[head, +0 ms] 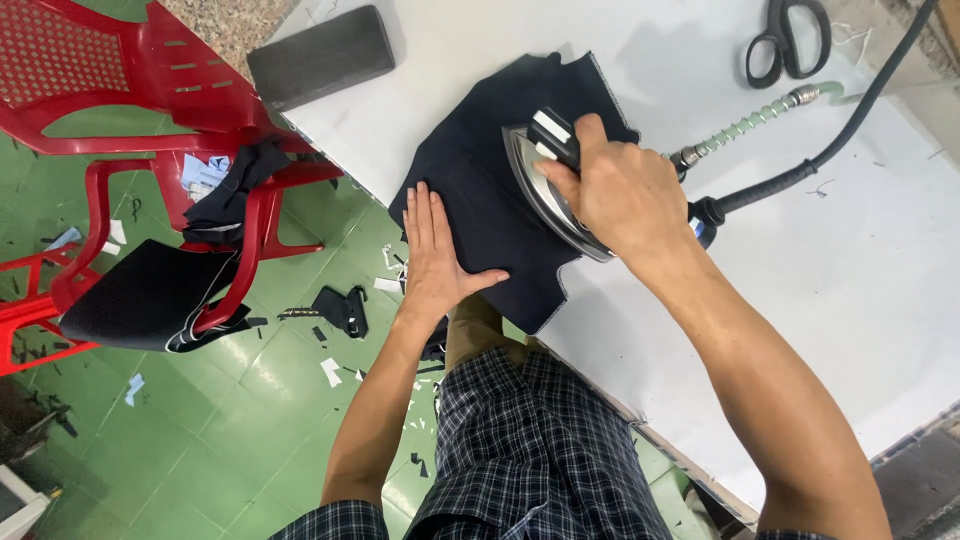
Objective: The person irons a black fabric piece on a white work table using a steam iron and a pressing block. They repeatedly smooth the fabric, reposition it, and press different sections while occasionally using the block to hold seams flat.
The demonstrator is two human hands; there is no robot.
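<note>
We see the right hand (620,190) wrapped tight around the black handle of a steam iron (548,185), its grip fully closed, with the iron's metal sole resting on a piece of dark navy fabric (500,170). The fabric lies spread on the white desk (850,280), near its edge. The left hand (437,255) lies flat on the fabric just beside the iron, fingers straight and together, thumb spread, holding nothing. A black hose (830,140) and a spring-wrapped cord (750,122) run from the back of the iron across the desk. Black scissors (787,40) lie well apart near the far edge, and a dark grey block (322,55), perhaps a foam pad, sits at the corner. Red plastic chairs (150,130) carrying dark cloth stand on the green floor (250,420).
</note>
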